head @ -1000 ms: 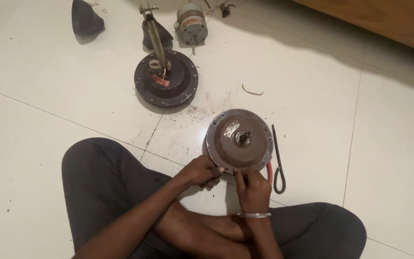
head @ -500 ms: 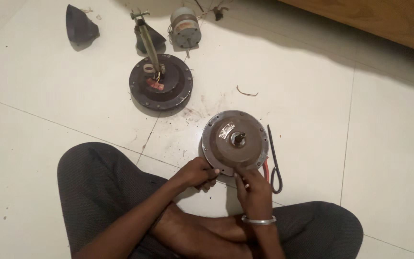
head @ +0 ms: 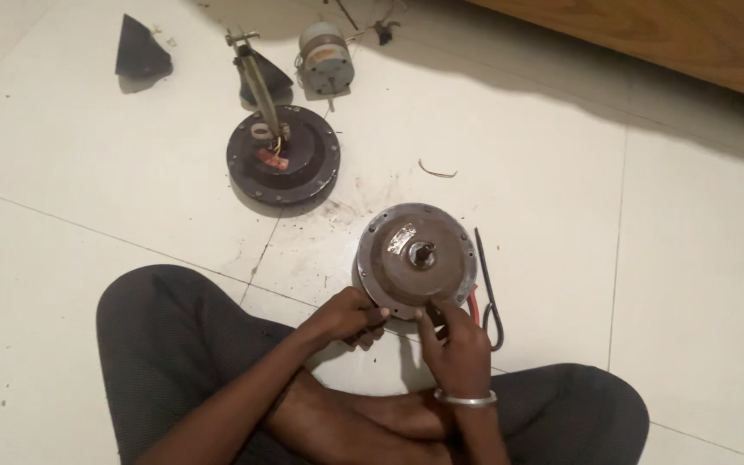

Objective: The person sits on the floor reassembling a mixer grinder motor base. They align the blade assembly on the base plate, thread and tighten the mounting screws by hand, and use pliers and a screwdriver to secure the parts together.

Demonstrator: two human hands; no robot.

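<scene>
Both the left hand (head: 348, 317) and right hand (head: 455, 344) grip the near rim of the round motor housing (head: 415, 258).

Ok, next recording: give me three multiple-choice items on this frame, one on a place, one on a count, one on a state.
1. Where does the black motor housing with the upright rod lie relative to the brown motor disc under the hands?
A. farther from the person, to the left
B. on the person's knee
C. under the disc

2. How many round motor housings lie on the tiled floor?
A. one
B. two
C. four

3. What are the hands doing?
A. both raised in the air
B. left hand and right hand both touch the disc's near rim
C. resting flat on the floor

Answers: 1 A, it sits up and left of the disc on the floor. 2 B, the black one and the brown one. 3 B, fingers of both hands meet the near edge.
</scene>
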